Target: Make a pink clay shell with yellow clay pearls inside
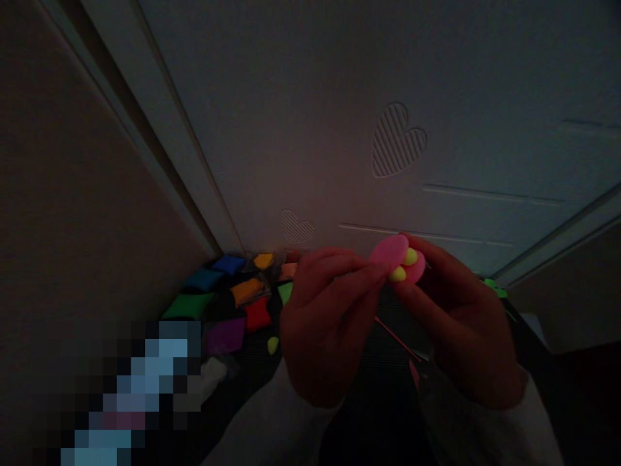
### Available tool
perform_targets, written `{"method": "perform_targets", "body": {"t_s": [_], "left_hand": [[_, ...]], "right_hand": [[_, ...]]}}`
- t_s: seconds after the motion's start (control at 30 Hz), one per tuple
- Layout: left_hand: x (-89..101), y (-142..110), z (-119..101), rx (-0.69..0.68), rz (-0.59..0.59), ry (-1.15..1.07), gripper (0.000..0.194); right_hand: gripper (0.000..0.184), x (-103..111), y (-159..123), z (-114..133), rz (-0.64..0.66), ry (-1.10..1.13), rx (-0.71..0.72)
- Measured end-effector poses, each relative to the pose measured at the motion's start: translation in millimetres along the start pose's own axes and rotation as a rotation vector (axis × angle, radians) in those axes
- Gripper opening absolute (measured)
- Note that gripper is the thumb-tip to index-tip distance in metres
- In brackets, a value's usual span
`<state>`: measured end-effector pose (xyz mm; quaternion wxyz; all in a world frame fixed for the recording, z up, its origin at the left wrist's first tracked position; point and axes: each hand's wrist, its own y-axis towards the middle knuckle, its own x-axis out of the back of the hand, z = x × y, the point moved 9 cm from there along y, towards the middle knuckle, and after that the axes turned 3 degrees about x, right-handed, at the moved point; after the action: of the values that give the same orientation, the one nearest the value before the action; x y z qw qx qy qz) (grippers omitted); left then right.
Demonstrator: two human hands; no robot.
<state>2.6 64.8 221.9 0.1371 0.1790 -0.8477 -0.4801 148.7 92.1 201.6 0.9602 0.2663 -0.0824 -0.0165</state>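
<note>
A pink modelling-clay figure (391, 250) is held up between my two hands, in front of the white panel. It shows two rounded pink lobes with two small yellow balls (410, 256) at the right between them. My left hand (330, 317) is closed, its fingertips pinching the left pink lobe. My right hand (456, 310) grips the other lobe from the right, with thumb below and fingers above. Part of the figure is hidden behind my fingers.
Clay packets lie left of my hands, among them a green one (188, 306), a purple one (226, 335) and a red one (258, 315). A yellow clay lump (273, 345) sits nearby. A thin pink tool (398, 340) lies below my hands. The white panel (315, 129) rises behind.
</note>
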Motion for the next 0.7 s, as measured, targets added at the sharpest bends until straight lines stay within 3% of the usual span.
{"method": "perform_targets", "body": {"t_s": [0.23,0.53,0.7], "left_hand": [[-0.3,-2.0,7.0,0.113,-0.005,-0.110,0.029],[4.5,-2.6,1.3,0.067,-0.086,-0.018,0.025],[3.4,-4.4,4.9,0.139,-0.092,-0.047,0.023]], "right_hand": [[0.042,0.3,-0.9,0.2,-0.004,0.005,0.007],[0.042,-0.2,-1.6,3.8,-0.019,-0.048,0.023],[0.043,-0.2,-2.6,5.7,-0.023,-0.078,0.036]]}}
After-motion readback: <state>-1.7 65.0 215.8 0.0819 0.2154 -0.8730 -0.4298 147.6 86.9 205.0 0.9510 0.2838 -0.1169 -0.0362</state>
